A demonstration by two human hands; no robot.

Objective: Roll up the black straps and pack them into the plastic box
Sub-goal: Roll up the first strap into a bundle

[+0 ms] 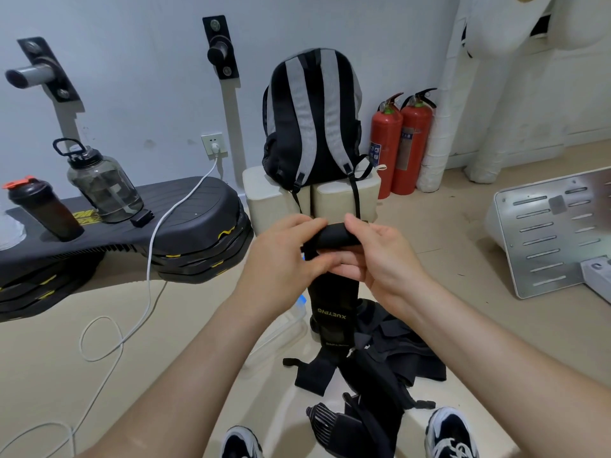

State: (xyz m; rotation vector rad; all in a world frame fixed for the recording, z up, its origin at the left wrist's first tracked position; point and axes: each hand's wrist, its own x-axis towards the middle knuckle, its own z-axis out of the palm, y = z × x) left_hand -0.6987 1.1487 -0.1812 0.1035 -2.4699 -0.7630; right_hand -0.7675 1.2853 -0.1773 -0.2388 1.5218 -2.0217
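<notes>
The person stood over the floor (165, 342) with both hands raised in front of them, gripping one black strap (334, 292). The left hand (284, 256) curled its fingers round the left end of the strap's rolled top, and the right hand (377, 256) pinched the right end, thumb on top. Below the roll the rest of the strap hung straight down, its printed lower end reaching the floor. More black straps (396, 352) lay in a loose heap there, just right of the hanging one and near the person's shoes (451, 431). The clear plastic box (291, 322) sat on the floor just left of the strap, partly hidden by the left forearm; I could not tell what was in it. Farther off, a grey and black backpack (314, 120) stood on pale blocks (344, 200), with two red fire extinguishers (401, 143) to its right by the wall. On the left, a large water bottle (102, 183) and a dark shaker (43, 209) stood on a black step platform (185, 223), and a white cable (155, 246) trailed across it.
</notes>
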